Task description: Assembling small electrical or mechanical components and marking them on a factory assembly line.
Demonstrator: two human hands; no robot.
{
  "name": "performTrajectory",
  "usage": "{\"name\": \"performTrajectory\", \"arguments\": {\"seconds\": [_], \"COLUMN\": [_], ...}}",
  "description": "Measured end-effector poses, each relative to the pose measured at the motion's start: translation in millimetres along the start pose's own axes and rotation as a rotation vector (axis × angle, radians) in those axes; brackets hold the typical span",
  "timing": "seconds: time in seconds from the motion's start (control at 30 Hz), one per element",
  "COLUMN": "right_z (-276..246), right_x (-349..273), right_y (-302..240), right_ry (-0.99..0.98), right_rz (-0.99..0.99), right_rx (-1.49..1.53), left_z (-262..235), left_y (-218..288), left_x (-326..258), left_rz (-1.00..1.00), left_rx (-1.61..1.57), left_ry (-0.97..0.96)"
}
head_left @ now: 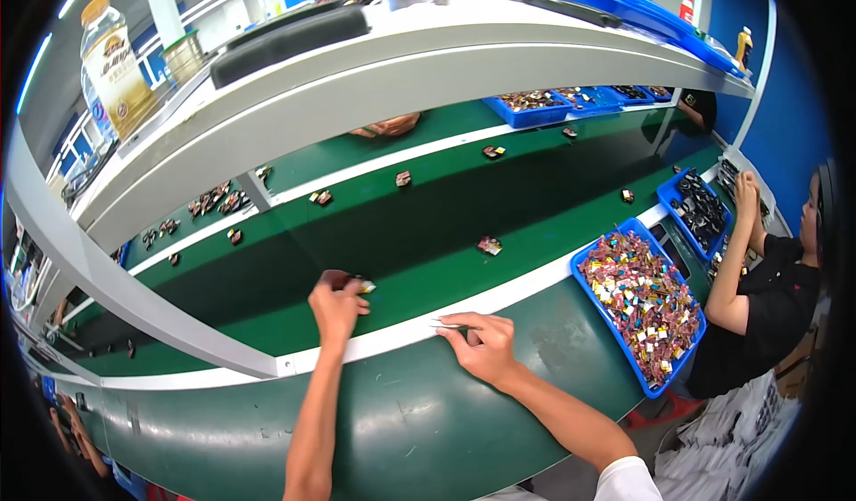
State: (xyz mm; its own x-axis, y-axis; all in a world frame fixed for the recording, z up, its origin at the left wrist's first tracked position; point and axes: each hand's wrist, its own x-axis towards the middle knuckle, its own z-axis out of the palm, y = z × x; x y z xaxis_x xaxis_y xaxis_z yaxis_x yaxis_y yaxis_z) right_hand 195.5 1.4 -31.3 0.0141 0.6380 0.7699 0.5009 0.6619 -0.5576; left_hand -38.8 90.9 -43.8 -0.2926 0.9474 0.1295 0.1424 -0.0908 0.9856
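Observation:
Over the green conveyor belt (419, 225), my left hand (335, 312) has its fingers bent, and they are blurred. A small electronic part (366, 286) with a pale patch is at its fingertips; whether the fingers grip it or only touch it is not clear. My right hand (484, 348) is closed in a pinch on thin metal tweezers (444, 325), above the white rail along the belt's near edge. Farther right on the belt lies a similar small reddish part (489, 246), apart from both hands.
A blue tray (581, 274) heaped with small parts stands right of my right hand. Beyond it is a blue tray of black parts (700, 207), beside a person in black (758, 296). A white shelf (401, 64) with a bottle (119, 78) crosses above. Its post (134, 296) rises at left.

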Motion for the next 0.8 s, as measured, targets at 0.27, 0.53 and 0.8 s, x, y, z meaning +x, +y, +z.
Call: {"name": "performTrajectory", "arguments": {"seconds": [0.27,0.53,0.8], "right_z": [6,4,6], "right_x": [-1,-6,-2], "right_y": [-3,6,2], "right_ry": [-0.024,-0.053,-0.044], "right_rz": [0.071,0.113,0.096], "right_rx": [0.005,-0.003,0.050], "left_z": [14,175,171], "left_y": [2,33,16], "left_x": [41,49,52], "left_rz": [0.530,-0.079,0.045], "left_rx": [0.645,0.295,0.448], "left_ry": [0.277,-0.554,-0.440]}}
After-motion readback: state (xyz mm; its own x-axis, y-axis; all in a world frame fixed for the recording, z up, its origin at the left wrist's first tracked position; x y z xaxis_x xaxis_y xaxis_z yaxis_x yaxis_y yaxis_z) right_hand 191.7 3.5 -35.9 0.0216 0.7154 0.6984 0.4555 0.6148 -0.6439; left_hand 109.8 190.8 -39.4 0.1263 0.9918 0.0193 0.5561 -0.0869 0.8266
